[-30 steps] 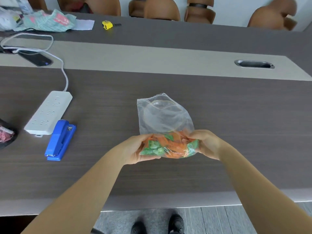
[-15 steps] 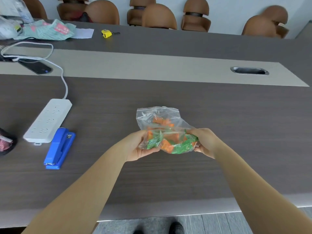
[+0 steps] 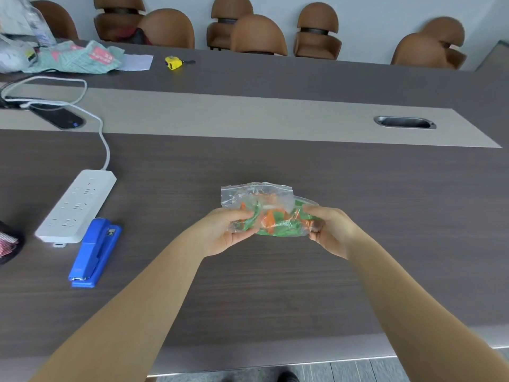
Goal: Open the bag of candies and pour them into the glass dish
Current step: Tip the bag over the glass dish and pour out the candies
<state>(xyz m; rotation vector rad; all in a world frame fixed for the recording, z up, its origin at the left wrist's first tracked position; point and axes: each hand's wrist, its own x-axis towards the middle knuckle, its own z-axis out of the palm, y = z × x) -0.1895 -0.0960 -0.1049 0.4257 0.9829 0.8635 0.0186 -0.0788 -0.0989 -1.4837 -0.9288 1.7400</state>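
A clear plastic bag of candies, orange and green pieces inside, is held just above the dark table in the middle of the view. My left hand grips its left end and my right hand grips its right end. The bag lies tipped forward, its zip edge pointing away from me and its bottom toward me, and the candies are spread along its length. The glass dish is not clearly visible; the bag covers the spot beyond my hands.
A blue stapler and a white power strip lie to the left, with a cable running to a phone. A yellow tape measure and cloth bags sit far back left. A metal cable slot is at back right.
The bag stood upright with candies at the bottom near my hands; it has been tipped forward and down, and the candies have slid toward the far zip end.
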